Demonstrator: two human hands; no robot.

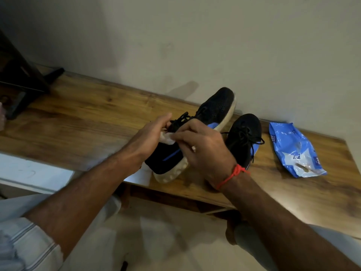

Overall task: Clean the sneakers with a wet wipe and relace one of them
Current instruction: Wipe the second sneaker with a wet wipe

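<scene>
Head cam: the black knit sneaker with blue trim and a white sole is tipped up off the long wooden table, toe toward the wall, with the left hand and right hand both pinching a crumpled white wet wipe at its collar by the laces. Looks like the wiping step, so next I'd rub along the grubby sole. The second matching black sneaker sits flat just beside it, still laced, with the blue plastic wipes pack further right.

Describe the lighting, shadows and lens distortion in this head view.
Head view: dim, warm light; the raised sneaker throws a soft shadow on the wall; a bright patch lies on the wooden table edge lower right; the wide lens tilts and bends the table edge; the wipes pack print is too soft to read.
</scene>
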